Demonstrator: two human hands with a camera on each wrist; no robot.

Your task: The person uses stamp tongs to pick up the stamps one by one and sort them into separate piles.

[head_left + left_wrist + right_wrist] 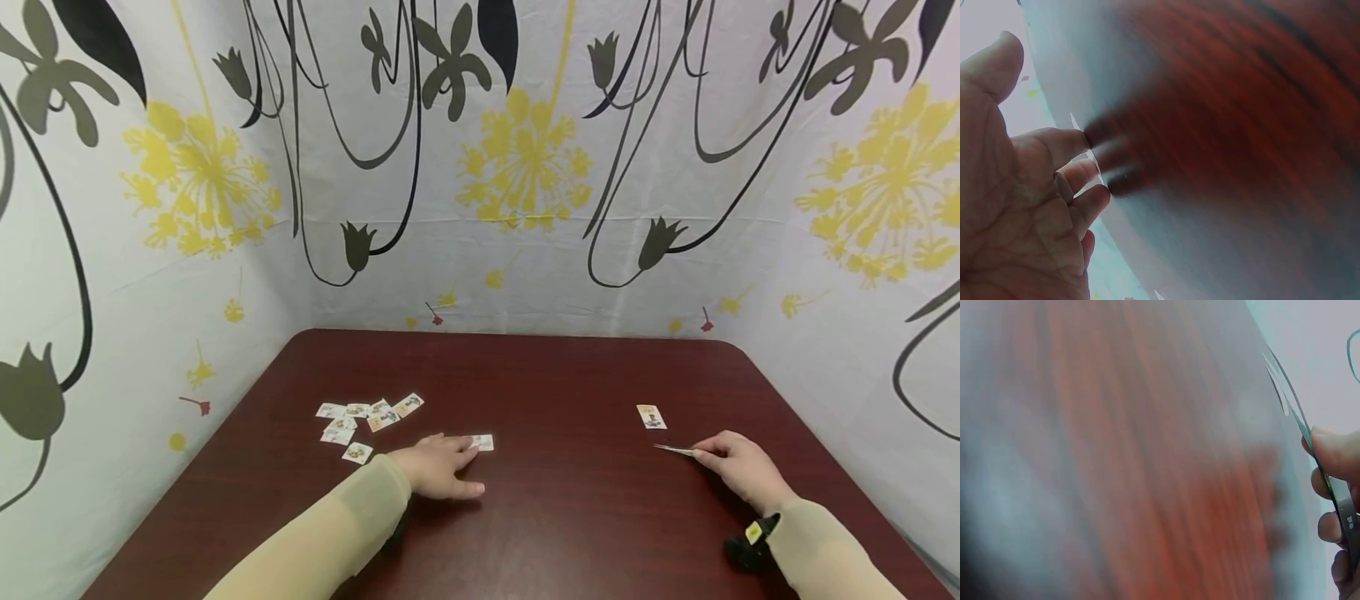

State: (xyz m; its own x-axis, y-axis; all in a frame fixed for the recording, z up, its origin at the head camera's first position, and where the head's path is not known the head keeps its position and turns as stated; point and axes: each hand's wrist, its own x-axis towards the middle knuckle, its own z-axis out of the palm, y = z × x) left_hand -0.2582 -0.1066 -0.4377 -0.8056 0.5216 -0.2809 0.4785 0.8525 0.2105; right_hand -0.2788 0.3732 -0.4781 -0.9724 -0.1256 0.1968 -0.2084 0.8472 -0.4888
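My left hand (441,468) rests on the table over a small printed card (486,442), its fingertips touching it and the thumb spread away. In the left wrist view the fingers of that hand (1016,200) reach down to a thin pale edge at the tabletop. Slim metal tweezers (675,450) are pinched in my right hand (742,471), with their tips pointing left, just above the table. Beyond those tips lies another small card (652,417). The right wrist view shows the tweezers (1342,509) between thumb and fingers; their tips look slightly apart.
Several small cards (383,418) lie loosely grouped, some overlapping, on the left part of the dark red table (570,517). A patterned cloth (525,275) hangs around the back and sides. A black strap device (750,542) sits at the right wrist.
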